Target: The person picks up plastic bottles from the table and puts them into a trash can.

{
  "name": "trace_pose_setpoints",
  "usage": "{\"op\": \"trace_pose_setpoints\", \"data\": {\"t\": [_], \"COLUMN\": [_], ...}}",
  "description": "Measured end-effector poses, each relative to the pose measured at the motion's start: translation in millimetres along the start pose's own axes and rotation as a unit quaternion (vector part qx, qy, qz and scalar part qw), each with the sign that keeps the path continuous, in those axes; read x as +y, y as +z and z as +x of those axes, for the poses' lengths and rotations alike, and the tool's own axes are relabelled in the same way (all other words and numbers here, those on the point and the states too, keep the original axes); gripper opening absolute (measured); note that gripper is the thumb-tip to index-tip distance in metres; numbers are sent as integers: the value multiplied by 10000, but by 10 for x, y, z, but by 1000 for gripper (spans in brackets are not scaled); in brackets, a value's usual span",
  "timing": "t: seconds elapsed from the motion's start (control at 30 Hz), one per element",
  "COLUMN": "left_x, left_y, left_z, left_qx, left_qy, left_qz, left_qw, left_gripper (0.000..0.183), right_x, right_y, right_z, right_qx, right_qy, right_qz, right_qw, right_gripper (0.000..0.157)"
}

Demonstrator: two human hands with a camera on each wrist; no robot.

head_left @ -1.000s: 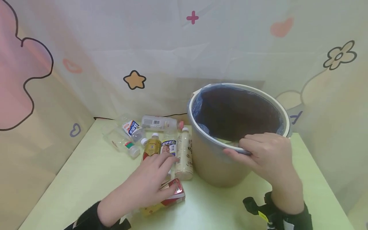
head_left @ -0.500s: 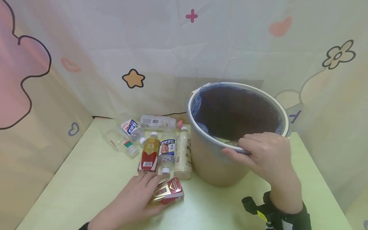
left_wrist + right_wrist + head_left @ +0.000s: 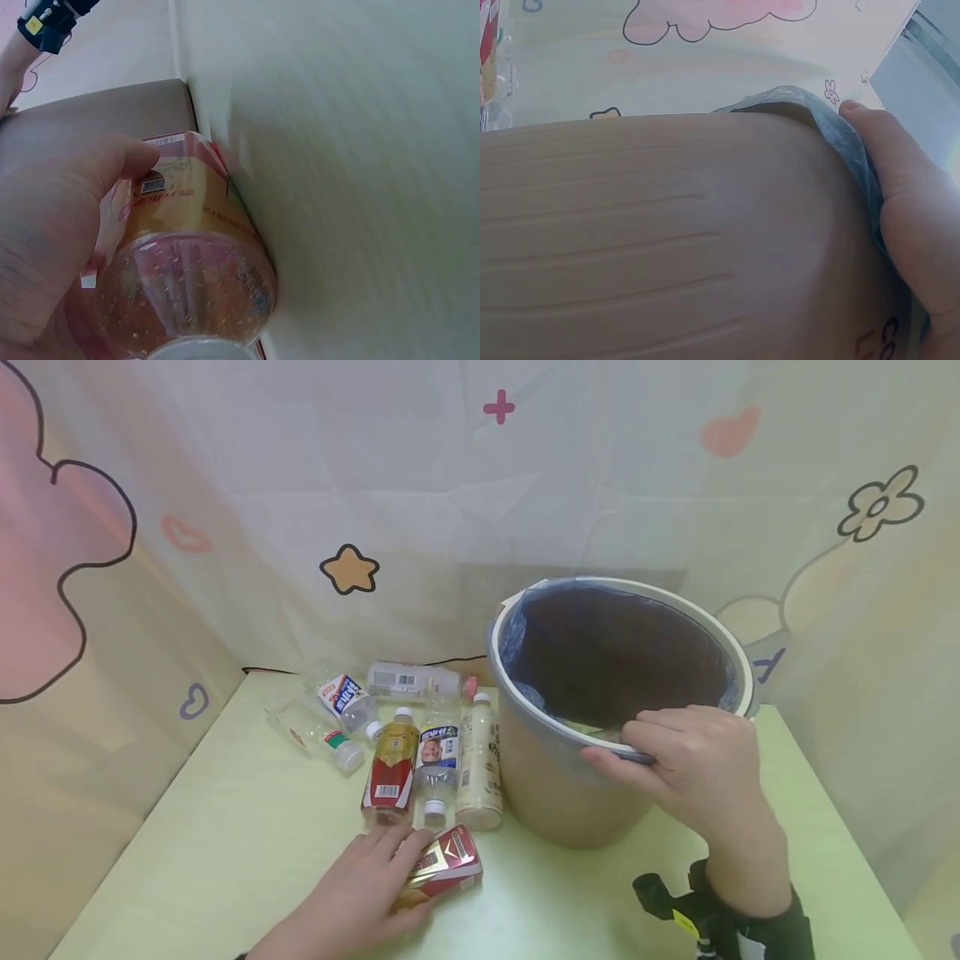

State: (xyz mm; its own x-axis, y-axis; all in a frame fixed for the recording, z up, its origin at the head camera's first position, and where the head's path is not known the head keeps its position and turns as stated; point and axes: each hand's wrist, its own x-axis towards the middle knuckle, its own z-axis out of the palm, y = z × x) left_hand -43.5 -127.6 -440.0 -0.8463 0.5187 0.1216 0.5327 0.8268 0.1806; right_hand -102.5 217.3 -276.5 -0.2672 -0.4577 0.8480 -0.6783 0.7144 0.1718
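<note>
My left hand (image 3: 352, 885) holds a bottle with a red and gold label (image 3: 456, 858), lying on the table near me. The left wrist view shows my thumb (image 3: 131, 156) against the label, plus the bottle's clear shoulder (image 3: 184, 289) and white cap. Most of this bottle is under my hand in the head view. On the right, my right hand (image 3: 697, 768) grips the near rim of a beige trash bin (image 3: 570, 797), thumb outside and fingers curled inward over it. A bluish plastic liner (image 3: 845, 139) folds over the rim under that hand.
A similar red and gold bottle (image 3: 390, 768), a clear bottle with a face label (image 3: 437, 760) and a cream bottle (image 3: 480, 768) lie side by side left of the bin. Behind them lies a pink-capped bottle (image 3: 412, 681); two clear bottles lie farther left, including one with a green label (image 3: 330, 739).
My left hand has drawn back toward me from over the row of bottles and settled on the nearest red and gold bottle. My right hand has stayed on the bin rim.
</note>
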Motion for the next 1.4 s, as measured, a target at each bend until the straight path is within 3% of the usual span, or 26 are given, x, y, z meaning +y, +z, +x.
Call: {"op": "trace_pose_setpoints", "data": {"t": [0.5, 0.87, 1.4], "left_x": [28, 19, 0], "left_y": [91, 120, 106], "left_z": [10, 10, 9], "left_qx": [-47, 132, -37], "left_qy": [-63, 95, -33], "left_qz": [132, 222, -125], "left_qw": [9999, 9996, 9999], "left_gripper": [76, 78, 80], "right_x": [0, -26, -12], "right_y": [3, -12, -3], "right_z": [1, 31, 5], "right_qx": [-2, -108, -66], "right_qy": [8, 10, 20], "right_qz": [-29, -73, -60], "right_qw": [10000, 9999, 10000], "right_gripper": [53, 54, 54]}}
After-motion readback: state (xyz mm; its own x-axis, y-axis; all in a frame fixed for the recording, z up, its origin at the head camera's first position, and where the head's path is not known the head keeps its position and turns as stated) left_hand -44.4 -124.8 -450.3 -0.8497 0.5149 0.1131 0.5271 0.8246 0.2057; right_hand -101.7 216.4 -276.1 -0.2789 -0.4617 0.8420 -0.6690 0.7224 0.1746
